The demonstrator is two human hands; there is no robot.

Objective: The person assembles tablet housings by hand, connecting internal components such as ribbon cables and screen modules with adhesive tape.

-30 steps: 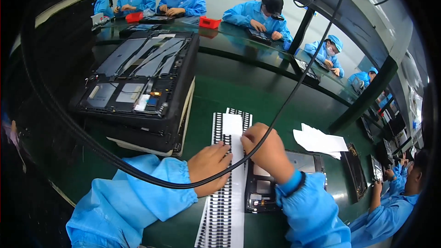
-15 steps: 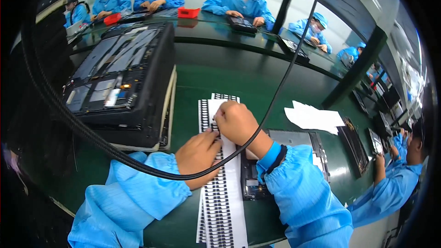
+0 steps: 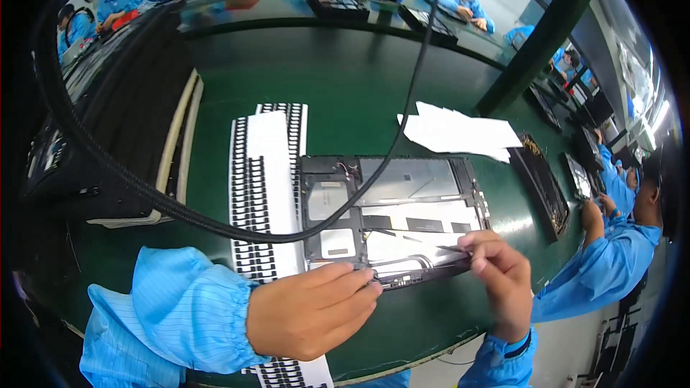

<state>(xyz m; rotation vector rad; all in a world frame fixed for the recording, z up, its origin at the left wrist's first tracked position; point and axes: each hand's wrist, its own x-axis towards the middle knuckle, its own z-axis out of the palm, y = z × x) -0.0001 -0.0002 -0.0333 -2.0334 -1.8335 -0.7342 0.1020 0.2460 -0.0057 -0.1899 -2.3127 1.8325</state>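
An open device back panel [image 3: 402,208] with silvery plates and a dark frame lies flat on the green table [image 3: 345,93]. My left hand [image 3: 313,309] rests with its fingertips on the panel's near edge, close to its left corner. My right hand [image 3: 499,276] pinches a thin dark strip at the panel's near right edge. A white sheet of small black adhesive strips [image 3: 262,187] lies just left of the panel, partly under my left hand. Both forearms wear blue sleeves.
A thick black cable [image 3: 165,205] sweeps across the view above the table. A stack of black trays [image 3: 108,129] stands at the left. White paper sheets [image 3: 460,133] lie behind the panel. Other workers in blue sit along the far side and at the right.
Both hands left the strip sheet and moved right to the panel's near edge. The view has shifted, so the whole panel now shows.
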